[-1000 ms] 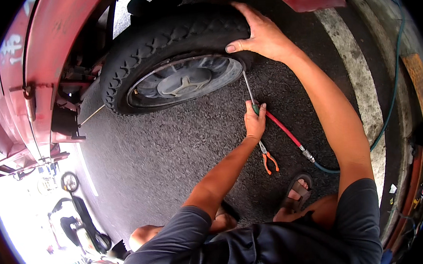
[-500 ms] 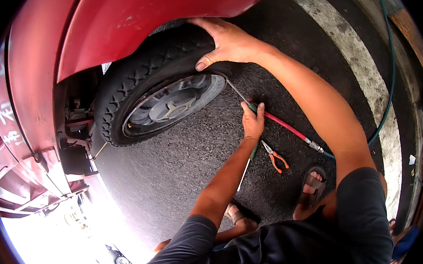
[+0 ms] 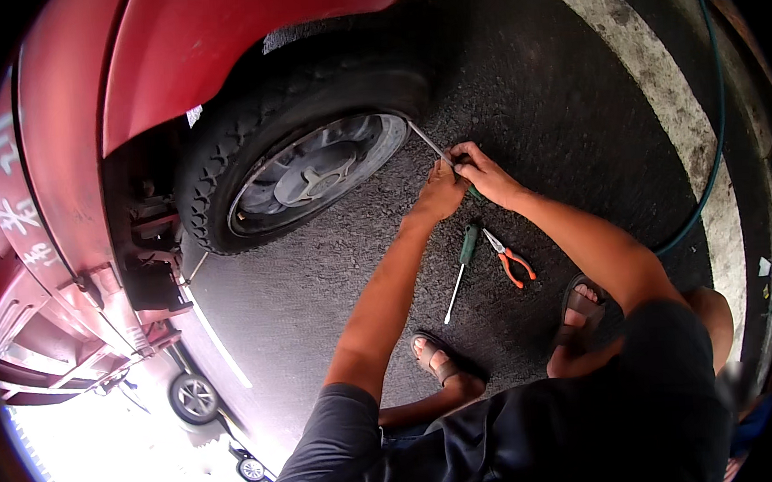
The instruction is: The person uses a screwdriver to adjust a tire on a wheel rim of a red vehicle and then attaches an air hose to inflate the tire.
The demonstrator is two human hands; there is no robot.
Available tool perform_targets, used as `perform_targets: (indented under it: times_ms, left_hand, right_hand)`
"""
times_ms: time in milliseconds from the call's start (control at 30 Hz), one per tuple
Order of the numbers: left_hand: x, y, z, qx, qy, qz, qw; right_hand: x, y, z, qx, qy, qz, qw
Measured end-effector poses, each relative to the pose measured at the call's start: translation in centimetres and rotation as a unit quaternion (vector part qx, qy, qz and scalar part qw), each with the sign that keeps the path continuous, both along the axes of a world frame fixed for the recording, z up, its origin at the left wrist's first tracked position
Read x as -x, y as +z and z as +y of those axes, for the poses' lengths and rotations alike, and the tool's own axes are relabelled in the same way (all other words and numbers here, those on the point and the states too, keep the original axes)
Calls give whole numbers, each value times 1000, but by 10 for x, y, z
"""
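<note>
A black tire point(image 3: 247, 135) with a chunky tread stands under the red vehicle's fender, around a silver wheel rim point(image 3: 372, 158). The tip of a screwdriver point(image 3: 427, 139) meets the rim's upper right edge, between rim and tire. Its shaft slopes down to a green handle, mostly hidden by my hands. My left hand point(image 3: 439, 194) is closed round the screwdriver. Close against it, my right hand point(image 3: 491, 180) is closed on the same tool. Below them on the asphalt lie a second green-handled screwdriver point(image 3: 468, 245) and pliers point(image 3: 511, 260) with orange grips.
Red bodywork point(image 3: 180, 59) overhangs the tire, with an open gap showing metal parts on its left. A teal hose point(image 3: 716, 115) curves along the right past a white painted line point(image 3: 658, 56). My sandalled feet point(image 3: 437, 357) are near the tools. Another vehicle's wheel point(image 3: 193, 398) shows at lower left.
My right hand has left the tire's top and come down to the screwdriver beside my left hand. The red hose end has gone from view. The view has shifted slightly.
</note>
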State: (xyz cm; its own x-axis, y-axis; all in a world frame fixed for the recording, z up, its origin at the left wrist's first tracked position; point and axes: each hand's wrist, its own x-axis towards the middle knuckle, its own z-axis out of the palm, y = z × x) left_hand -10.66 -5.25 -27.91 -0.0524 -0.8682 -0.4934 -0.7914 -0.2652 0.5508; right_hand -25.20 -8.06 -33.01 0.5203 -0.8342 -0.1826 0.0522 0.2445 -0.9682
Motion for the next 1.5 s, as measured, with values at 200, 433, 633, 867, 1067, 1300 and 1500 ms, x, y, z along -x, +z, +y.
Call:
perform_targets:
  times_ms: [200,433,633,867,1067,1300,1500]
  left_hand:
    - [17,62,-28,-83,-79,-155,981]
    - [30,273,-100,354,-312,-419,776]
    - [34,259,-151,107,-312,-639,695]
    - [32,256,-166,96,-342,-622,698]
    - [28,259,-158,131,-325,-599,720]
    - [28,263,-155,117,-310,-580,744]
    - [-10,318,-114,263,-213,-382,860]
  right_hand:
    - [1,16,-6,52,15,106,993]
    - [12,9,-13,155,-25,125,980]
    - [12,16,-19,152,22,145,977]
    - [30,20,-62,225,52,207,951]
    - [93,-3,-52,335,111,199,914]
    - [28,48,-4,317,403,129,849]
    - [-16,24,-84,84,-219,86,968]
